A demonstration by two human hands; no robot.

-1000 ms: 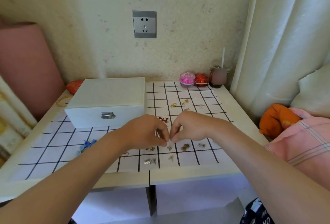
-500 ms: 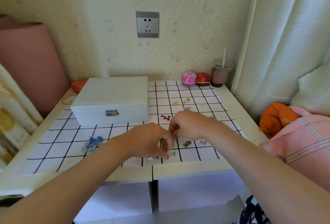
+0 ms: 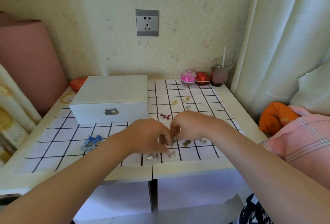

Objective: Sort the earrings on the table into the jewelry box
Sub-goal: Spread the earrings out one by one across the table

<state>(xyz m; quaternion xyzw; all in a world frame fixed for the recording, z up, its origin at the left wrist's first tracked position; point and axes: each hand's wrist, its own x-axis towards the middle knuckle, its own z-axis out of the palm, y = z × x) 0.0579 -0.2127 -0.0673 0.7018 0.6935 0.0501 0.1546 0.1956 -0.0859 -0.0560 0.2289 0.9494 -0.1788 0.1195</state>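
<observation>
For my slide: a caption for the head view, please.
Left hand and right hand pinch a small earring over the checked cloth; jewelry box closed.

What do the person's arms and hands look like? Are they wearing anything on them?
The left arm and right arm are bare as far as the picture shows, with no sleeves on them. The left hand and right hand have no gloves. No watch or bracelet shows on either wrist. The fingers are too small to tell about rings.

A home bedroom: papered wall with a power socket (image 3: 147, 22), pale curtain (image 3: 285, 36), pillow (image 3: 314, 89) beside a small desk (image 3: 241, 107).
</observation>
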